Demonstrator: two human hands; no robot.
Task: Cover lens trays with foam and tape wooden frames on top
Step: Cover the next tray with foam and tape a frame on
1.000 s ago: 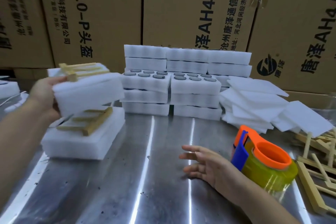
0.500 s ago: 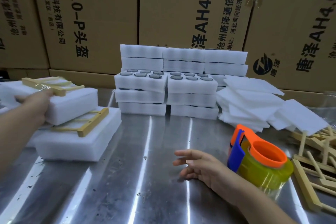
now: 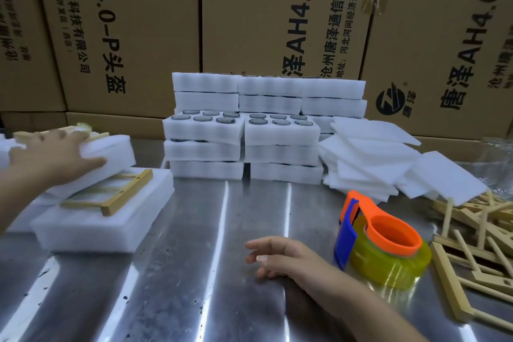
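On the steel table (image 3: 194, 272) before cartons (image 3: 155, 22), left hand (image 3: 52, 155) rests flat on a foam bundle (image 3: 113, 153), right hand (image 3: 286, 258) lies relaxed.

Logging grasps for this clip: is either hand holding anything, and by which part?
Left hand rests on top of the foam pack, fingers straight, no grip; right hand holds nothing.

Left hand (image 3: 54, 154) flat on a framed foam bundle (image 3: 116, 150), right hand (image 3: 280, 255) loose beside the tape dispenser (image 3: 388, 255)

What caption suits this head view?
Left hand rests on a wooden-framed white foam pack; right hand lies open beside the orange-and-blue tape dispenser.
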